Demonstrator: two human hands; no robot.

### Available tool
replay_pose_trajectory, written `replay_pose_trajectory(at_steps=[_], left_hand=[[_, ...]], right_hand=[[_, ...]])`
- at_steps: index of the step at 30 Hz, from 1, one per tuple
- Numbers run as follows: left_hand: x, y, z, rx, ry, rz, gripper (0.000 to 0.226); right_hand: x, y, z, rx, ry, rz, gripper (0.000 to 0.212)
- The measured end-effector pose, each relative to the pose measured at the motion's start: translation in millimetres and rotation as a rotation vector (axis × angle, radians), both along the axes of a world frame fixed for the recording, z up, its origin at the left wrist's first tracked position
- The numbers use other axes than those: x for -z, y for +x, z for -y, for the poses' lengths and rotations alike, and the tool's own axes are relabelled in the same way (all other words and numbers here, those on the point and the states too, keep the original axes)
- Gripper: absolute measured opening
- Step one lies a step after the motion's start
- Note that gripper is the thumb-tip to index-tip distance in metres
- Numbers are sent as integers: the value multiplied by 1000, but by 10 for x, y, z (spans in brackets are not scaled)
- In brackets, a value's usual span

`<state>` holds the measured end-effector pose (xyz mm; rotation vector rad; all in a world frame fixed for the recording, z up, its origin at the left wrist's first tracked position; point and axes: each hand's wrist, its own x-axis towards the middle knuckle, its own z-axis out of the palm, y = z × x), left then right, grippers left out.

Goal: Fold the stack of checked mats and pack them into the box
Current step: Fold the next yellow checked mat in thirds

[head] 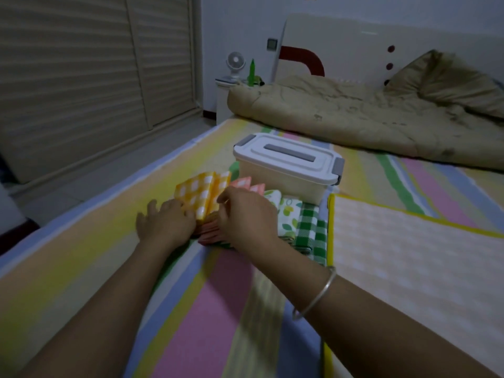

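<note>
**Soft, light mats: take them by the edges, both hands low on the pile**

The checked mats lie in a loose pile at the middle of the frame, on the striped sheet, just in front of the box. The box sits slightly above centre, and its lid is on, with the grey latches at the ends looking closed.

A yellow checked mat stands tilted up at the left of the pile, bent along a crease. Pink checked mats fan out behind the hands. A leaf-print mat and a green checked mat lie to the right.

These look thin, light and limp. They should sag wherever they are unsupported, and their smooth faces may slide over one another. A corner or a folded edge is probably the best hold, with the other hand flat to pin the crease. The whole pile would likely shear if it were lifted from one side.

The left hand lies low on the sheet, palm down and fingers spread. Its fingertips touch the near edge of the yellow mat. The right hand, with a bangle on its wrist, arches over the pink layers with the thumb raised. Its fingers curl down out of sight, so I cannot tell whether they pinch a layer or only press. Both forearms reach in from the lower corners of the frame.
</note>
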<state>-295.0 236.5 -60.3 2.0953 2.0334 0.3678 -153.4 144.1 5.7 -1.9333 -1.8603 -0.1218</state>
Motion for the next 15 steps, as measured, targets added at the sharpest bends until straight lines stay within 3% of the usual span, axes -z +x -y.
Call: replay_pose_trajectory(at_steps=[2,5,8,15], left_hand=[[-5,67,-16,43,88,-69,49],[-20,93,-20,138,59,33,52],[-158,148,-4,258,-67,-88,74],[-275,392,89,283,-153,-297,68]], right_hand=[[95,165,109,-66,16,165,43],[365,383,235,-63,-181,287,78],[571,470,340,-37,-182,300,69],[657,568,346,9,-164,303,61]])
